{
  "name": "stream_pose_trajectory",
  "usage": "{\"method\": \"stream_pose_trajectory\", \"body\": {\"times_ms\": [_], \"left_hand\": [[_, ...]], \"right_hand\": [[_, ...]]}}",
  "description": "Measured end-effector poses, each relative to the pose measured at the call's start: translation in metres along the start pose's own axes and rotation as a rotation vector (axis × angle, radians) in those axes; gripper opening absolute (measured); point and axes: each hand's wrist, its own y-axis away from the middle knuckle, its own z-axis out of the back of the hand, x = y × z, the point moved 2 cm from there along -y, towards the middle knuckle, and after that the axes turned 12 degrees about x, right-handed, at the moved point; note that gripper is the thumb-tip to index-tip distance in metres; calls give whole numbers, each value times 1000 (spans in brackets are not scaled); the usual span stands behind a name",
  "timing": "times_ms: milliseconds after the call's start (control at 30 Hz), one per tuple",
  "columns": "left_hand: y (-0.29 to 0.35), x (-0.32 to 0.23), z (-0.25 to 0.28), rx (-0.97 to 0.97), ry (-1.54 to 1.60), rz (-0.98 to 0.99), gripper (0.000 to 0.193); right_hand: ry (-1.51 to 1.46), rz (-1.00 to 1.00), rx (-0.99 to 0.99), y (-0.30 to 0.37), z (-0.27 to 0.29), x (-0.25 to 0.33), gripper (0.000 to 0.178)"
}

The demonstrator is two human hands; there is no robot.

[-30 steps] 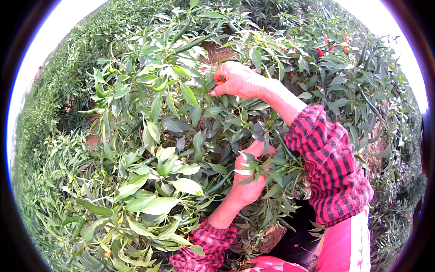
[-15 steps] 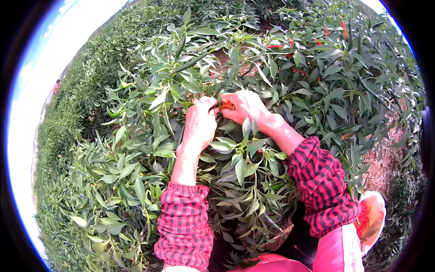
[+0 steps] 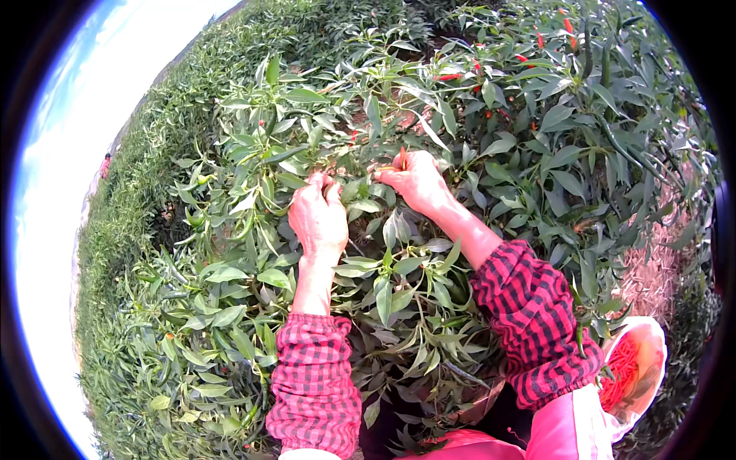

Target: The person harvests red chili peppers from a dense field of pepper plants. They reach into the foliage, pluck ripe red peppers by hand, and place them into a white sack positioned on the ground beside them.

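Note:
My right hand [image 3: 420, 182] is closed on red-orange chili peppers [image 3: 402, 158], which stick out past the thumb and fingers. To its left, my left hand [image 3: 319, 218] is closed among the leaves with its fingertips pinched. Whatever those fingertips hold is hidden. A gap with leaves in it lies between the two hands. Both hands are at the upper part of a leafy chili plant [image 3: 395, 287], and a green chili [image 3: 285, 155] hangs just above my left hand.
A pale bucket [image 3: 653, 356] with many red chilies [image 3: 619, 374] stands by my right forearm. More red chilies [image 3: 568, 26] hang on plants at the far right. Dry straw-covered ground [image 3: 650, 264] shows at the right. Far left, a person [image 3: 105, 165] is among the rows.
My hands have moved apart: the left one came back toward me and left, the right one shifted slightly right with the chilies. More of the bucket now shows.

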Motion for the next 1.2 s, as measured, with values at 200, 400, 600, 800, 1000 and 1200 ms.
{"method": "stream_pose_trajectory", "body": {"times_ms": [200, 400, 600, 800, 1000, 1200], "left_hand": [[-104, -42, -32, 50, 393, -86, 13], [-179, 49, -149, 322, 179, 209, 15], [-184, 106, -205, 406, 82, 323, 17], [-175, 138, -217, 487, 132, 354, 20], [-162, 172, -221, 546, 229, 371, 22], [-133, 188, -215, 482, 822, 237, 31]], "right_hand": [[87, 86, -11, 15, -30, -32, 35], [-200, 78, 83, 44, -39, -24, 26], [-535, 76, 116, 47, -29, -42, 26], [-670, 98, 156, 49, -21, -34, 30], [-606, -68, 140, 43, -17, -28, 36], [-696, -21, 18, 6, -11, -7, 22]]}}
